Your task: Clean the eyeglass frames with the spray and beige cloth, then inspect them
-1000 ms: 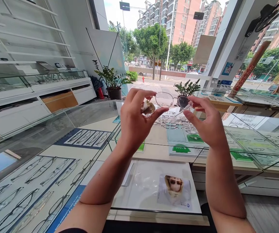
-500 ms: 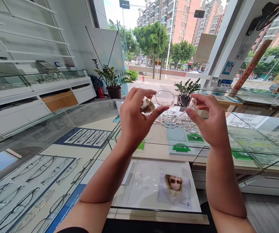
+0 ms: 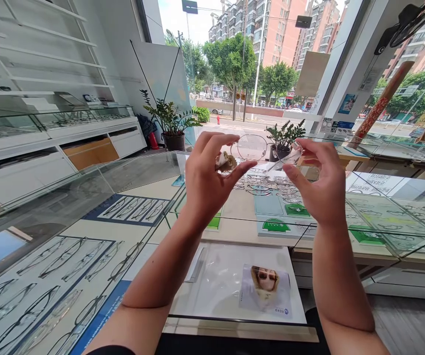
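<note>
A pair of thin-rimmed eyeglasses (image 3: 252, 148) is held up level in front of me, its lenses clear and facing me. My left hand (image 3: 209, 170) grips it at the left end, index finger by the upper rim and thumb below. A crumpled white and brownish piece (image 3: 226, 161), like a cloth or tissue, is tucked in the same palm. With bent fingers my right hand (image 3: 318, 175) holds the right end; part of the right lens and the temple are hidden behind those fingers.
Below is a glass-topped display counter (image 3: 230, 231) with rows of frames (image 3: 260, 182). A leaflet with a sunglasses photo (image 3: 265, 291) lies nearest me. More frames on trays (image 3: 64, 259) fill the left case. Potted plants (image 3: 173, 140) stand by the window.
The eyeglasses have tipped so that the lenses face me more squarely, and the rim sits slightly higher. Both hands have shifted a little; the right fingers have moved at the right end.
</note>
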Demonstrator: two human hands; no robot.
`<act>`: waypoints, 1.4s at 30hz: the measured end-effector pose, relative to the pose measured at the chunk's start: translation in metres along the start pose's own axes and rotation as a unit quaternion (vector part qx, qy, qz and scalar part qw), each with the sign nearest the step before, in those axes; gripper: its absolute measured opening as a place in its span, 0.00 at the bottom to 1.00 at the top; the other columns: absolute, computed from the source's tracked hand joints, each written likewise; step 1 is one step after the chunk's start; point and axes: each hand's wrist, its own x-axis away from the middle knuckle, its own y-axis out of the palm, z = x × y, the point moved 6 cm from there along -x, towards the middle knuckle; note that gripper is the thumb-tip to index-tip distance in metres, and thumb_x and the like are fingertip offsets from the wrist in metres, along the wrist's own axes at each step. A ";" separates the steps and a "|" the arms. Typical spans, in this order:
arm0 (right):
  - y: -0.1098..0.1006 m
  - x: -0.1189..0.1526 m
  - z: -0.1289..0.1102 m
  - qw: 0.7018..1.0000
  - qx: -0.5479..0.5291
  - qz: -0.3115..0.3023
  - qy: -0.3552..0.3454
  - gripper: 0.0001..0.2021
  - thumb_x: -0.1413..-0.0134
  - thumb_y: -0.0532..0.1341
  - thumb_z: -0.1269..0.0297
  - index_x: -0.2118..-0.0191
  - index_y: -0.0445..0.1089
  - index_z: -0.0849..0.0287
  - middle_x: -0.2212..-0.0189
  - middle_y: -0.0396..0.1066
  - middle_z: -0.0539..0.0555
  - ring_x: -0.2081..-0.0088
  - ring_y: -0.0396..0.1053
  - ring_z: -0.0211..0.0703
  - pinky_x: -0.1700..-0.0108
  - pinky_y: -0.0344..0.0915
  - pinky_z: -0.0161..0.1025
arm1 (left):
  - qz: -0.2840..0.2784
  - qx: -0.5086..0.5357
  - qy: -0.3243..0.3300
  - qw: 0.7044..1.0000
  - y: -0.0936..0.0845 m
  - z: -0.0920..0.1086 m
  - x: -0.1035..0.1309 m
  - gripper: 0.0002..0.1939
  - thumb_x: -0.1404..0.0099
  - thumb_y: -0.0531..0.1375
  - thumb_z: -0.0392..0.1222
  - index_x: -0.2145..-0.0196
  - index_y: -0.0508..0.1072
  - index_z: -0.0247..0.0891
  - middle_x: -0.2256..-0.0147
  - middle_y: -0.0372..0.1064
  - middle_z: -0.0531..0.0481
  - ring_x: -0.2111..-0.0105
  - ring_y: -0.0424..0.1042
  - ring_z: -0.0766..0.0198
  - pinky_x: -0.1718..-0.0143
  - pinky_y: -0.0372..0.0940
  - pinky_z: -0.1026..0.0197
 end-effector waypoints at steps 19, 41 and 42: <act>0.009 0.005 -0.008 0.991 0.035 0.087 -0.095 0.25 0.31 0.69 0.54 0.32 0.71 0.42 0.40 0.75 0.59 0.39 0.73 0.62 0.48 0.83 0.60 | 0.084 0.011 0.032 0.996 0.011 -0.006 0.009 0.30 0.32 0.75 0.60 0.40 0.74 0.46 0.46 0.74 0.43 0.49 0.75 0.52 0.54 0.75 0.51; 0.014 0.008 0.004 0.991 -0.075 0.105 -0.021 0.33 0.34 0.68 0.54 0.26 0.62 0.41 0.35 0.73 0.59 0.38 0.76 0.58 0.46 0.81 0.57 | 0.111 0.067 0.027 0.991 0.025 -0.034 0.012 0.31 0.30 0.74 0.57 0.36 0.72 0.48 0.44 0.73 0.45 0.46 0.77 0.53 0.50 0.75 0.52; 0.014 0.008 0.005 0.991 -0.073 0.108 -0.010 0.30 0.33 0.67 0.54 0.29 0.65 0.42 0.36 0.74 0.59 0.38 0.76 0.57 0.46 0.81 0.56 | 0.112 0.071 0.027 0.991 0.026 -0.036 0.013 0.31 0.30 0.74 0.57 0.35 0.72 0.49 0.44 0.73 0.45 0.47 0.77 0.54 0.51 0.75 0.52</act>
